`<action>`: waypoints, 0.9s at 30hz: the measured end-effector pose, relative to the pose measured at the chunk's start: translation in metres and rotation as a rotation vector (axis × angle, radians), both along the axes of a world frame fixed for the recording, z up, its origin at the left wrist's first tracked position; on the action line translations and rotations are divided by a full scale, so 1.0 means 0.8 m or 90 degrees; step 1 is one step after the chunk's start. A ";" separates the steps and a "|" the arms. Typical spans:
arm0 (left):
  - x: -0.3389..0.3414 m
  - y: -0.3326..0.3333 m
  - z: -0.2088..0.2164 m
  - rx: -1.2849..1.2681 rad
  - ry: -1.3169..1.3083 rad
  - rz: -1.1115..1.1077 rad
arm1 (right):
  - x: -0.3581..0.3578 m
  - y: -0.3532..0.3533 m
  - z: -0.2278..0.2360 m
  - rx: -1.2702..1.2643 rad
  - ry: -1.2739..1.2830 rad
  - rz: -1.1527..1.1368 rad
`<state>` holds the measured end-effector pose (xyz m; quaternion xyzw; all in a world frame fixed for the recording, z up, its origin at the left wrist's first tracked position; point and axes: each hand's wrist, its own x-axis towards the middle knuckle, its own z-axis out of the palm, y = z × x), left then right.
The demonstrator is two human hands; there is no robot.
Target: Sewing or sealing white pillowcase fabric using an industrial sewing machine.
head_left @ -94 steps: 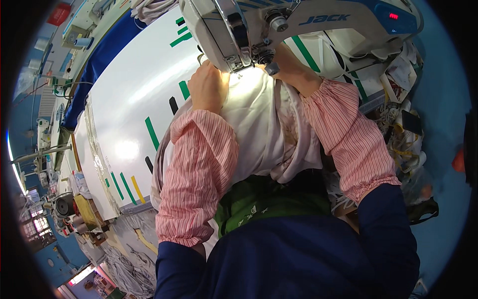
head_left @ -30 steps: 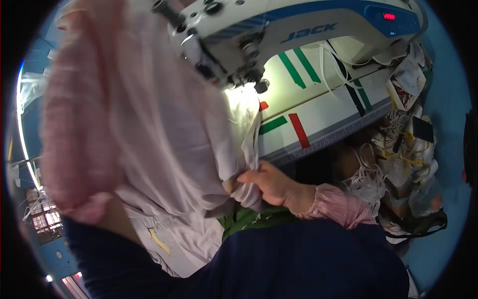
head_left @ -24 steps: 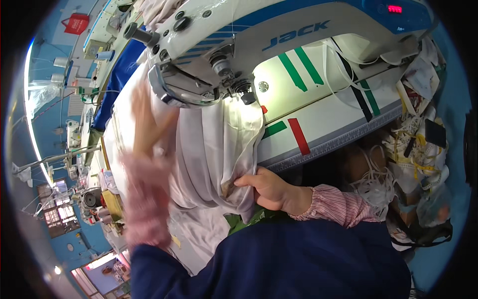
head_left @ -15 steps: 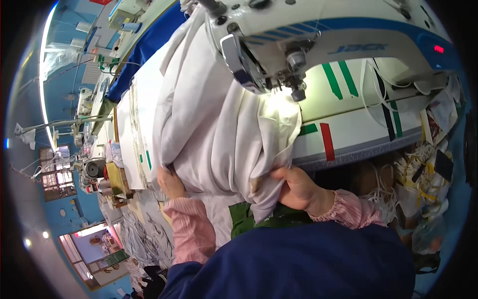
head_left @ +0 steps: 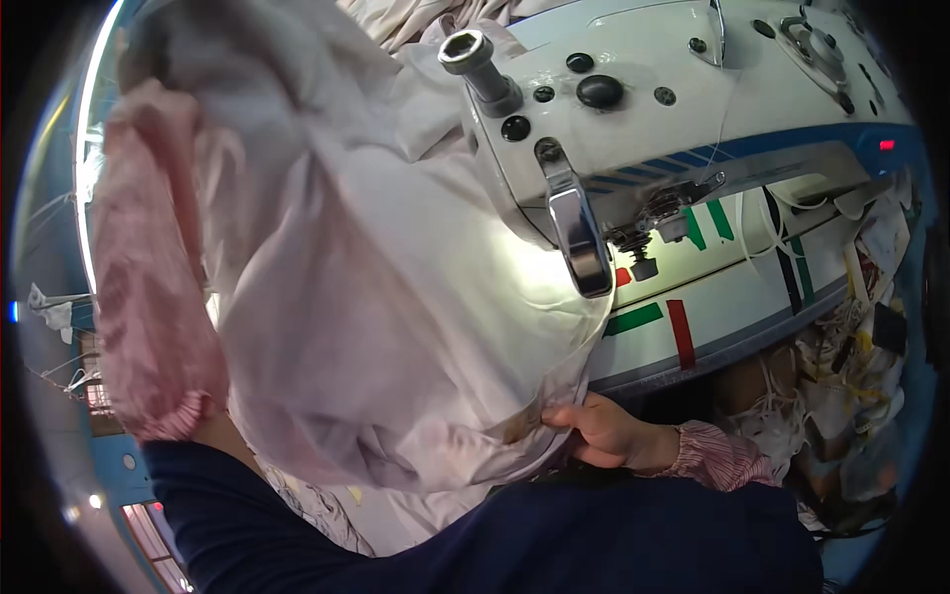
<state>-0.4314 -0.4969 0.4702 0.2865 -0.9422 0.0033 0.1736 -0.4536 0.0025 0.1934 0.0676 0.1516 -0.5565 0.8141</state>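
Observation:
A large pale pinkish-white cloth (head_left: 396,297) hangs in broad folds over the left side of the table and up beside the sewing machine (head_left: 633,99). At its lower right edge my right hand (head_left: 609,433) pinches the cloth between thumb and fingers, close to a small brownish patch. My left arm, in a pink sleeve cover (head_left: 153,267), is raised along the far left; its hand is hidden at the top by blurred, lifted cloth. Under the machine's lamp, the cloth's right edge lies beside the needle area (head_left: 643,262), partly behind a shiny metal lever (head_left: 577,233).
Green, red and black tape strips (head_left: 681,335) mark the white table right of the cloth. Scraps and tangled cords (head_left: 772,406) hang beyond the table's right edge. More bunched fabric (head_left: 416,20) lies behind the machine.
My left arm has swung up and far left, lifting and spreading the cloth. My right hand keeps its pinch on the edge. The machine now appears lower in view.

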 end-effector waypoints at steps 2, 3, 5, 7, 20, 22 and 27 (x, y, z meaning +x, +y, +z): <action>0.006 0.038 -0.031 0.001 0.001 -0.047 | 0.004 -0.003 0.003 0.007 0.007 -0.018; 0.030 0.061 -0.065 -0.019 0.026 -0.034 | 0.004 -0.004 0.004 0.008 0.009 -0.040; 0.110 0.106 -0.149 0.002 -0.089 -0.012 | 0.005 -0.001 0.006 0.018 0.009 -0.035; 0.213 0.149 -0.237 -0.049 -0.303 0.152 | 0.004 0.004 0.006 0.069 0.016 -0.017; 0.460 0.121 -0.229 0.113 -0.145 0.568 | -0.002 0.055 -0.005 0.007 0.303 -0.023; 0.418 0.134 -0.213 -0.015 -0.276 0.552 | -0.029 0.075 0.010 -0.062 0.693 0.110; 0.184 0.316 -0.253 0.014 0.016 -0.083 | -0.093 0.085 0.055 -0.160 1.515 -0.162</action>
